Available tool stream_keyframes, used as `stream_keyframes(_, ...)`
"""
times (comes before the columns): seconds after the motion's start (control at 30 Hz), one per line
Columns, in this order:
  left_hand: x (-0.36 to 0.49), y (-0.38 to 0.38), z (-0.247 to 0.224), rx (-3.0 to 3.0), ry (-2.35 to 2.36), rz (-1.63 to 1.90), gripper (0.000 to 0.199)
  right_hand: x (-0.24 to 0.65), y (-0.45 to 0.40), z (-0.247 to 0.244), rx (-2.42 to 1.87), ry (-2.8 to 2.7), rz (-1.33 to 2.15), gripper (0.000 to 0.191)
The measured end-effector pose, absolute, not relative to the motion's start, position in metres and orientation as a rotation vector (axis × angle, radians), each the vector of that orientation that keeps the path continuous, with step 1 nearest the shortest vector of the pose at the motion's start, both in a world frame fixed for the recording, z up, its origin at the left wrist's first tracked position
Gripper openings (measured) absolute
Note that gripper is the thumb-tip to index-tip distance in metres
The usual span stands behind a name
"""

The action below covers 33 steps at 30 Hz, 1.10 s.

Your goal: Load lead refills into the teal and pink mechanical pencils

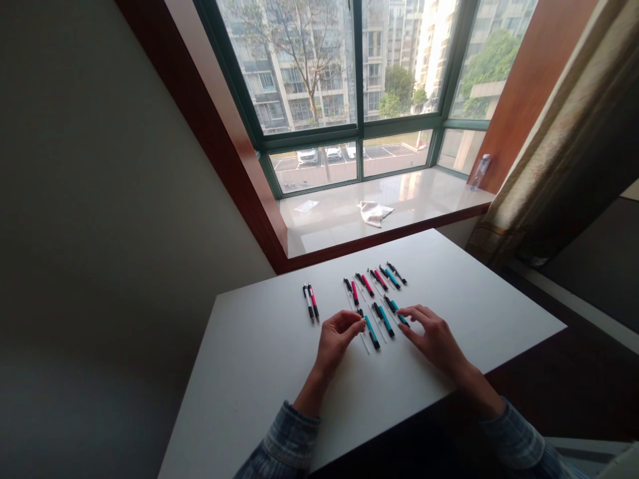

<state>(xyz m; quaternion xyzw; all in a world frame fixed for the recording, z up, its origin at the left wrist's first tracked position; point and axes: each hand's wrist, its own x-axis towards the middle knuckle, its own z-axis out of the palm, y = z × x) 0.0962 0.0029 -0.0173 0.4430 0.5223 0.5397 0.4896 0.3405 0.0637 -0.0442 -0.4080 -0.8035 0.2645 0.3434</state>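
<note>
Left hand [335,340]: fingers curled inward, thumb and fingertips drawn together at the far end of the leftmost teal pen [369,331]. The fingertips hide that end, so a grasp cannot be confirmed. Right hand [435,340]: fingers extended and loosely spread, not clenched, with no pen held. Its fingertips [402,328] sit at the rightmost teal pen [398,314], either touching it or just beside it.

Pens lie on the white table [259,392], toward its far edge. The front row has three teal pens with black ends, slanted and parallel, the middle teal pen [383,320] between the hands. Thin pale strips [366,346] lie along this row. The back row, nearer the far edge, has three red pens [367,285], a teal pen [392,277] and a black pen [397,273]. Well left of both rows, a pair of pens [310,303] lies side by side, one red, one black and white.

Beyond the far edge, on the window sill [339,233], lie a crumpled cloth [375,213], a sheet of paper [305,206] and a plastic bottle [479,173].
</note>
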Motion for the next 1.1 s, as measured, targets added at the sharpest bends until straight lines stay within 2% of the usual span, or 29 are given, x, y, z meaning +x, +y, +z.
stream_keyframes(0.27,0.103,0.001,-0.017,1.166,1.188,1.273,0.025,0.290,0.041,-0.023,-0.844,-1.852,1.021,0.016)
stream_keyframes(0.47,0.105,-0.001,-0.015,1.191,1.169,1.261,0.026,0.285,0.042,-0.024,-0.867,-1.720,1.199,0.019)
stream_keyframes(0.63,0.105,0.000,-0.016,1.193,1.199,1.268,0.030,0.293,0.054,-0.019,-0.864,-1.821,1.065,0.020)
stream_keyframes(0.87,0.101,0.001,-0.020,1.189,1.379,1.346,0.029,0.329,0.099,-0.041,-0.987,-1.988,0.640,0.022)
stream_keyframes(1.1,0.103,0.000,-0.019,1.226,1.407,1.318,0.025,0.341,0.101,-0.069,-0.958,-2.147,0.570,0.016)
